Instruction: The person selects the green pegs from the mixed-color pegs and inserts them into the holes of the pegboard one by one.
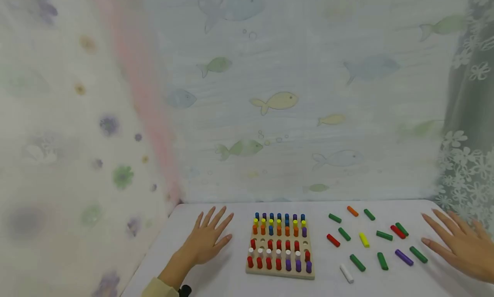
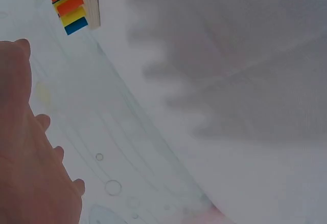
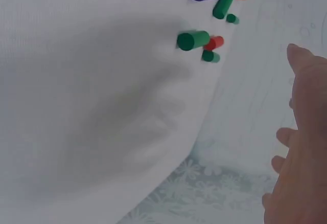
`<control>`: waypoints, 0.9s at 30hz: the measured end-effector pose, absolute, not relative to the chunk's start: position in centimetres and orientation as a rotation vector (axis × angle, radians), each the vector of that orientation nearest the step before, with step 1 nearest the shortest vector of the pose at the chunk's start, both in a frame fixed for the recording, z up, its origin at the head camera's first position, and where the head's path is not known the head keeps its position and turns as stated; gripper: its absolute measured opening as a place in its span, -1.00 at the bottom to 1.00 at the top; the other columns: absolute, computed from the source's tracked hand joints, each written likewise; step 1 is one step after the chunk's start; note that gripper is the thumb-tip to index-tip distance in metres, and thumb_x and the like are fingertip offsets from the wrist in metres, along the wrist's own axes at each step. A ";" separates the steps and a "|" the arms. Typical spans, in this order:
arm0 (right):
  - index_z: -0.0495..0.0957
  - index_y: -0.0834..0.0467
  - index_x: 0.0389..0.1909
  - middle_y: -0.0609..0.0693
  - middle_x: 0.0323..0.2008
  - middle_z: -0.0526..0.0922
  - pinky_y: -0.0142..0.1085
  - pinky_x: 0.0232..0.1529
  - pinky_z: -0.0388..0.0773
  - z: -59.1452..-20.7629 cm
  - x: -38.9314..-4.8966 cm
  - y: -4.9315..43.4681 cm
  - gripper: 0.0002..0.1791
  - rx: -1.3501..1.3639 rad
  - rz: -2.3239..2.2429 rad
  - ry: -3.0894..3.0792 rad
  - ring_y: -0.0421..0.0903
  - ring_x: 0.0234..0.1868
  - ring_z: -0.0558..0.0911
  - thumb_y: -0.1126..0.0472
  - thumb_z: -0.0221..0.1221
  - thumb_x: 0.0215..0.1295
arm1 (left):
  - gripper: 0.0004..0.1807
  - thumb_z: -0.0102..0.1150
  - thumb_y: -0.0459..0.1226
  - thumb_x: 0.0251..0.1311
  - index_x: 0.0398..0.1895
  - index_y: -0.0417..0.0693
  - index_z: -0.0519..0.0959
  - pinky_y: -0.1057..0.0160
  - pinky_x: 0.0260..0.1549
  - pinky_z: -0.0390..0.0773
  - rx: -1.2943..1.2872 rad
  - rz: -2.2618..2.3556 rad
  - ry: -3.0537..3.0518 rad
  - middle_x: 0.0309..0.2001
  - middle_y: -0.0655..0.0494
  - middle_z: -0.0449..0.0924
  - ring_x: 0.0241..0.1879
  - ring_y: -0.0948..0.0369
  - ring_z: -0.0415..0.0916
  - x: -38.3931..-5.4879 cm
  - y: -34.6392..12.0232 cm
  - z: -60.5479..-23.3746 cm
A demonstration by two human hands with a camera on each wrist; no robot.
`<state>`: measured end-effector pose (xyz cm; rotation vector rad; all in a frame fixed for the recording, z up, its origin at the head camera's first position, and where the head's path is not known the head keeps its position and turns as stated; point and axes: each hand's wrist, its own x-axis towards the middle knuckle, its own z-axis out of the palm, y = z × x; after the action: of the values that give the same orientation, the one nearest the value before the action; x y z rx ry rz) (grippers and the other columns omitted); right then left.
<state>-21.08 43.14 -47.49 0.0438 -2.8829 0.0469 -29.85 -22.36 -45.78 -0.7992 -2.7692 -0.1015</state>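
Note:
My left hand (image 1: pixel 208 242), fingers spread and holding nothing, is over the table just left of a wooden pegboard (image 1: pixel 279 274). Coloured pegs stand upright in the board in rows: blue at the back, then yellow, orange, red, white, and red with purple at the front, with some colours mixed. A few bare holes show around the red row. To the right of the scattered pegs, my right hand (image 1: pixel 461 247) also has its fingers apart and nothing in it. Nearest to it lie a green peg (image 1: pixel 418 254) and a purple peg (image 1: pixel 404 257). Both hands cast shadows on the tabletop.
Between board and right hand, several loose pegs lie on the white table (image 1: pixel 216 284): mostly green, plus a yellow peg (image 1: pixel 364 240), a white peg (image 1: pixel 346 273), an orange peg (image 1: pixel 352 211) and two red ones. A fish-print curtain (image 1: pixel 278 159) hangs behind the table's far edge.

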 end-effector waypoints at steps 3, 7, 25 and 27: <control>-0.32 0.24 0.61 0.57 0.48 -0.12 0.58 0.30 -0.40 -47.6 -20.9 43.3 0.13 0.040 0.033 -2.877 0.67 0.42 -0.13 -0.31 0.11 0.44 | -0.30 -0.07 0.14 0.53 0.64 0.22 0.12 -0.42 0.44 -0.10 -0.826 -0.138 -2.752 0.65 0.03 -0.03 0.59 -0.20 -0.11 -29.8 -22.1 -46.0; -0.14 0.33 0.58 0.59 0.34 0.13 0.61 0.22 -0.03 -47.5 -21.1 43.4 0.09 0.096 0.030 -2.865 0.66 0.27 0.14 -0.25 0.20 0.40 | -0.26 0.03 0.12 0.49 0.64 0.21 0.13 -0.44 0.41 -0.03 -0.829 -0.180 -2.713 0.64 0.00 0.00 0.58 -0.22 -0.07 -29.8 -21.9 -45.8; 0.14 0.69 0.24 0.76 0.06 0.25 0.50 -0.05 0.37 -48.2 -21.5 43.1 -0.11 0.024 0.520 -2.980 0.65 0.02 0.33 -0.04 0.27 0.41 | -0.21 0.18 0.06 0.42 0.63 0.20 0.12 -0.45 0.40 0.03 -0.768 -0.515 -2.950 0.58 -0.08 0.12 0.56 -0.24 -0.03 -29.5 -20.7 -46.4; 0.15 0.72 0.20 0.76 0.02 0.28 0.40 -0.11 0.47 -48.4 -21.6 43.3 -0.09 0.001 0.560 -3.008 0.61 -0.04 0.40 -0.04 0.28 0.39 | -0.21 0.18 0.08 0.42 0.62 0.18 0.14 -0.45 0.40 0.03 -0.768 -0.539 -2.984 0.57 -0.12 0.14 0.55 -0.25 -0.02 -29.5 -20.6 -46.6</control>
<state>-21.59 43.25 -48.37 0.0012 -3.0085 0.5604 -29.51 -20.59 -46.61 -0.7679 -2.9838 -0.5386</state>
